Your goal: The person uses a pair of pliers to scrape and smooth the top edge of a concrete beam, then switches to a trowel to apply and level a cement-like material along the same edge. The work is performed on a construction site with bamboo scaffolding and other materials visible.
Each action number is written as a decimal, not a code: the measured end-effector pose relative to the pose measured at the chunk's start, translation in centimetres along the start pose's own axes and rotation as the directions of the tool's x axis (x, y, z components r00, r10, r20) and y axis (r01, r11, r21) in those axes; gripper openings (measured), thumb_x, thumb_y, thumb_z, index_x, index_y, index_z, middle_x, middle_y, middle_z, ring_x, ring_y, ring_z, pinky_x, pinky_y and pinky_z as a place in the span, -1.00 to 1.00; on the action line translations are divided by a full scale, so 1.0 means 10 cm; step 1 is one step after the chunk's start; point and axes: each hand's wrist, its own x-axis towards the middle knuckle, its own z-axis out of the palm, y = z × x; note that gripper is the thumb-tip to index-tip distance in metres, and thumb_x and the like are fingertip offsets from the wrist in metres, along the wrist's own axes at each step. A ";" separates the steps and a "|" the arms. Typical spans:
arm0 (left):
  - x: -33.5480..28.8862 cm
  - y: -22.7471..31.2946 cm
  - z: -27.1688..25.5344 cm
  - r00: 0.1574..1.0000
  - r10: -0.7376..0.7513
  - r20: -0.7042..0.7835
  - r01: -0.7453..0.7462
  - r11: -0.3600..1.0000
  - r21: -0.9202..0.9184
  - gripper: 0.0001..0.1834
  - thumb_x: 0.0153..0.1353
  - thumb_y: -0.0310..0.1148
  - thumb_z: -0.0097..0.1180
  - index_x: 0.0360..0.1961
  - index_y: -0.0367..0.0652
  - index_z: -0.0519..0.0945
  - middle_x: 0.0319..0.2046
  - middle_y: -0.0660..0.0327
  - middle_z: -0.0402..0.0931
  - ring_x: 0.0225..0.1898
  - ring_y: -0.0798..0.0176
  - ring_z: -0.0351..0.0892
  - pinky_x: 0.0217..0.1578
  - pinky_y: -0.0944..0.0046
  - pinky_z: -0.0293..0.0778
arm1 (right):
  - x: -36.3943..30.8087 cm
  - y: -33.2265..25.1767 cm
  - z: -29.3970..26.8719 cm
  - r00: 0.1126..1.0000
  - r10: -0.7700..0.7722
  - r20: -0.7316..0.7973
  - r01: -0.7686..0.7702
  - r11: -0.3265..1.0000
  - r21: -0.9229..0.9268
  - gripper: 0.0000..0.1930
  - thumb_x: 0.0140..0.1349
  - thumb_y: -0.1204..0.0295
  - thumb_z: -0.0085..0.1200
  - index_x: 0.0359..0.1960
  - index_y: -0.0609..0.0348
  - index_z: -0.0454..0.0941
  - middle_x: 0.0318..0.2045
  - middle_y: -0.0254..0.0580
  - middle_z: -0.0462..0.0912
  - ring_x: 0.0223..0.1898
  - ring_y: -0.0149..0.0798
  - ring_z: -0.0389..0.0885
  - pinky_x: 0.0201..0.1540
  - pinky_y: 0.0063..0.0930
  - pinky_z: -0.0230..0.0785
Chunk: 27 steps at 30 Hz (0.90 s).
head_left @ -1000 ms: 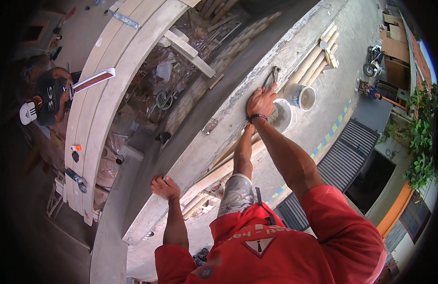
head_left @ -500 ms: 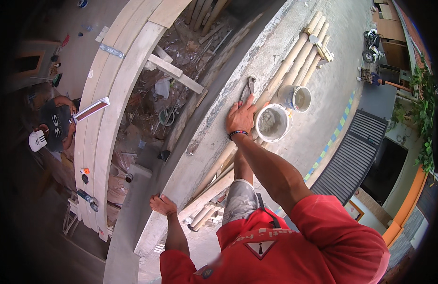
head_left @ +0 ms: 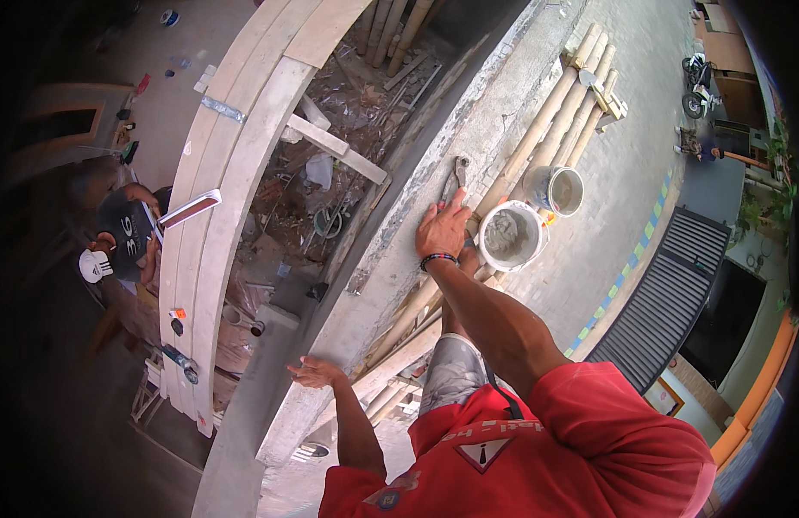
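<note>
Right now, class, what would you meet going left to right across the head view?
Co-worker's white cap, grinder-like tool, left hand, right hand, white bucket nearer that hand, dark slatted gate.

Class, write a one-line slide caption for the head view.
Right hand on pliers atop a concrete wall, left hand by its edge; two buckets and bamboo poles alongside.

On the right, grey paved ground (head_left: 632, 155) lies in bright daylight; a blue and green painted strip (head_left: 638, 249) runs along it, near a dark slatted gate (head_left: 663, 302); beyond are green plants (head_left: 766, 224) and an orange ledge (head_left: 756, 393); on the left, a smooth floor (head_left: 179, 86) and a brown-framed opening (head_left: 56, 126) stand in dimmer light.
</note>
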 end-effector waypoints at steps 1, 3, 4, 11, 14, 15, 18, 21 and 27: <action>-0.07 0.16 0.03 0.996 -0.083 -0.035 0.086 0.993 0.078 -0.26 0.36 0.29 -0.43 0.40 0.08 0.16 0.38 -0.13 0.00 0.33 -0.20 0.08 0.21 -0.23 0.09 | -0.02 -0.04 -0.02 0.999 0.012 0.044 -0.015 0.998 0.060 -0.27 0.33 0.24 -0.07 0.42 0.19 -0.14 -0.04 0.18 0.27 -0.03 0.19 0.44 0.00 -0.03 0.35; -0.16 0.46 0.08 0.965 -0.237 -0.112 0.256 0.943 0.213 -0.25 0.35 0.31 -0.45 0.39 0.09 0.18 0.40 -0.09 -0.01 0.33 -0.18 0.08 0.21 -0.21 0.10 | -0.04 -0.11 -0.06 0.992 0.031 0.125 -0.053 0.983 0.178 -0.27 0.32 0.26 -0.06 0.42 0.23 -0.12 -0.04 0.15 0.27 0.02 0.15 0.39 0.04 -0.04 0.30; -0.22 0.54 0.05 0.959 -0.251 -0.135 0.278 0.927 0.252 -0.26 0.34 0.32 -0.45 0.36 0.09 0.24 0.42 -0.05 -0.02 0.33 -0.16 0.09 0.19 -0.19 0.12 | -0.04 -0.07 -0.06 0.995 0.031 0.095 -0.043 0.991 0.127 -0.28 0.32 0.27 -0.06 0.42 0.22 -0.11 -0.05 0.14 0.28 -0.01 0.14 0.40 0.00 -0.06 0.32; -0.28 0.61 0.10 0.963 -0.212 -0.166 0.251 0.928 0.275 -0.32 0.36 0.26 -0.40 0.25 0.04 0.38 0.38 -0.07 0.02 0.27 -0.15 0.14 0.13 -0.16 0.15 | -0.01 -0.05 -0.04 0.999 0.034 0.030 -0.036 0.995 0.091 -0.29 0.33 0.25 -0.08 0.43 0.16 -0.10 -0.04 0.11 0.29 -0.01 0.11 0.43 -0.02 -0.06 0.33; -0.28 0.61 0.10 0.965 -0.196 -0.176 0.239 0.933 0.268 -0.35 0.37 0.23 -0.37 0.23 0.03 0.39 0.37 -0.09 0.03 0.26 -0.15 0.15 0.12 -0.18 0.16 | -0.01 -0.07 -0.04 0.999 0.029 0.025 -0.030 0.998 0.063 -0.30 0.33 0.23 -0.09 0.42 0.15 -0.10 -0.04 0.11 0.30 -0.02 0.12 0.45 -0.03 -0.04 0.34; -0.28 0.62 0.08 0.965 -0.200 -0.171 0.240 0.936 0.258 -0.36 0.37 0.22 -0.36 0.23 0.03 0.39 0.37 -0.09 0.03 0.25 -0.15 0.15 0.12 -0.18 0.16 | -0.01 -0.08 -0.05 0.999 0.035 0.029 -0.036 0.997 0.061 -0.30 0.33 0.23 -0.10 0.42 0.15 -0.10 -0.04 0.11 0.30 -0.02 0.12 0.45 -0.03 -0.04 0.34; -0.27 0.65 0.07 0.963 -0.195 -0.187 0.240 0.936 0.258 -0.38 0.37 0.19 -0.34 0.22 0.01 0.40 0.36 -0.09 0.05 0.25 -0.15 0.16 0.12 -0.18 0.16 | -0.01 -0.09 -0.06 0.998 0.049 0.050 -0.052 0.996 0.065 -0.31 0.34 0.21 -0.11 0.42 0.15 -0.09 -0.04 0.12 0.29 -0.03 0.16 0.45 -0.03 -0.01 0.35; -0.26 0.65 0.03 0.965 -0.207 -0.160 0.242 0.937 0.253 -0.39 0.36 0.17 -0.30 0.19 0.00 0.41 0.35 -0.09 0.06 0.25 -0.15 0.16 0.12 -0.18 0.16 | -0.02 -0.10 -0.08 0.997 0.050 0.061 -0.054 0.996 0.070 -0.31 0.34 0.21 -0.11 0.42 0.14 -0.09 -0.04 0.13 0.29 -0.03 0.17 0.46 -0.03 -0.02 0.35; -0.24 0.58 0.09 0.961 -0.191 -0.199 0.240 0.933 0.267 -0.42 0.32 0.15 -0.25 0.15 -0.01 0.45 0.35 -0.08 0.08 0.23 -0.15 0.18 0.10 -0.19 0.18 | -0.03 -0.09 -0.08 0.998 0.034 0.056 -0.038 0.997 0.071 -0.30 0.34 0.21 -0.10 0.42 0.16 -0.10 -0.05 0.18 0.28 -0.04 0.19 0.46 -0.03 -0.04 0.36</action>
